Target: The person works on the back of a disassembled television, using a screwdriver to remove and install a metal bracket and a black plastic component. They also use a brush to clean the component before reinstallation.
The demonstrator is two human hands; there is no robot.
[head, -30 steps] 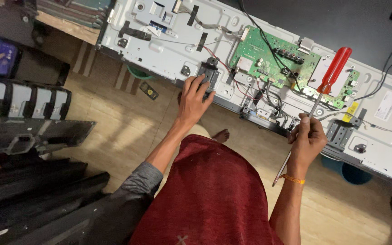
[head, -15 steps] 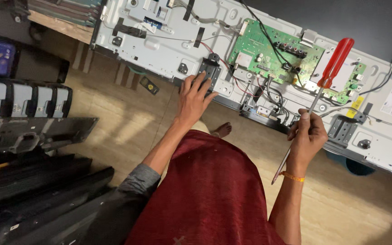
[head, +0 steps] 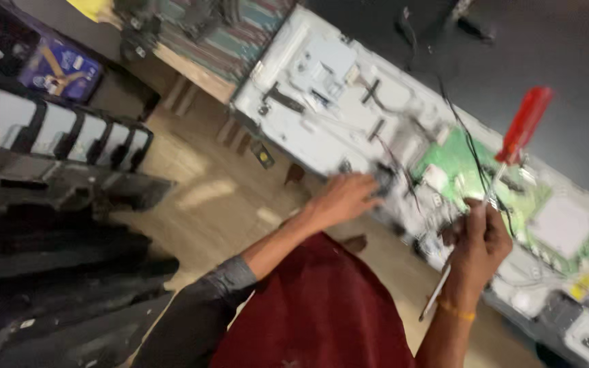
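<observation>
Red screwdriver [head: 523,126] gripped in right hand [head: 477,240], handle up – left hand [head: 341,199], fingers spread, pressed on white panel [head: 322,102] for steadiness.

The screwdriver [head: 523,129] has a red handle. The circuit board [head: 475,170] is green, on a white-grey metal panel [head: 322,88] with black wires [head: 461,126]. The garment [head: 322,313] is dark red, the sleeve [head: 199,313] grey. The wrist band [head: 455,311] is orange-yellow. The floor [head: 206,197] is light brown. The cloth [head: 230,41] is striped.
</observation>
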